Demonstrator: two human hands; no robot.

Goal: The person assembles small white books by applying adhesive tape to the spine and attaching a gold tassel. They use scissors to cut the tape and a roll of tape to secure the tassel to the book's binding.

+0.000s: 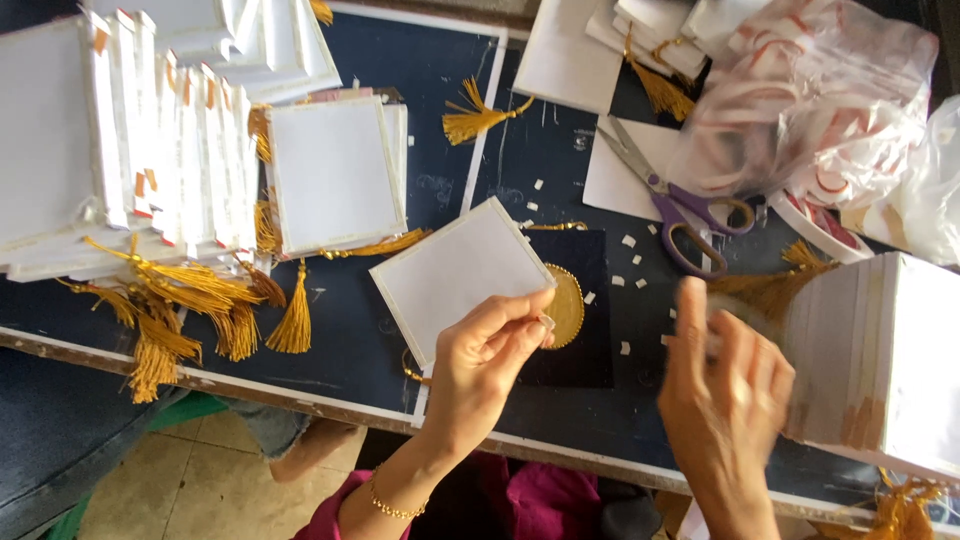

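Now the left hand (485, 365) pinches a white card (460, 275).
Card lies between thumb and fingers, above a dark card (590, 345) (gold disc); right hand (725, 400) is blurred, fingers spread beside the white stack (880, 360).

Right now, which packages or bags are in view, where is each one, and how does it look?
Clear plastic bag: top right, crumpled, full of white and orange-red strips.
White plastic bag: far right edge, bunched, partly out of view.
No labels, signs or screens show.
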